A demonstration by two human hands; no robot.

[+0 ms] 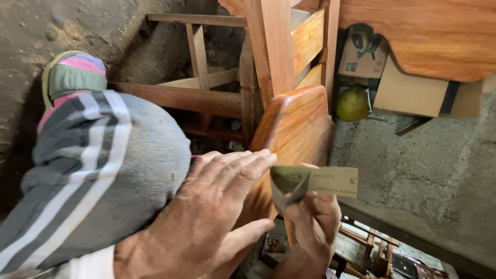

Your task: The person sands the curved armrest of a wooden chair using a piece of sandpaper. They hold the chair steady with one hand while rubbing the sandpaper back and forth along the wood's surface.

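Right hand [312,219] hides sandpaper [315,182] btm.

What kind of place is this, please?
Probably a small furniture or woodworking workshop: the left hand rests on a varnished wooden panel, the right hand holds folded sandpaper, and an unfinished wooden frame stands behind.

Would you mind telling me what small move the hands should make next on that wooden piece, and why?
Probably bring the folded sandpaper in the right hand onto the varnished wooden piece: the left hand already lies flat against it, while the paper is held just off its edge.
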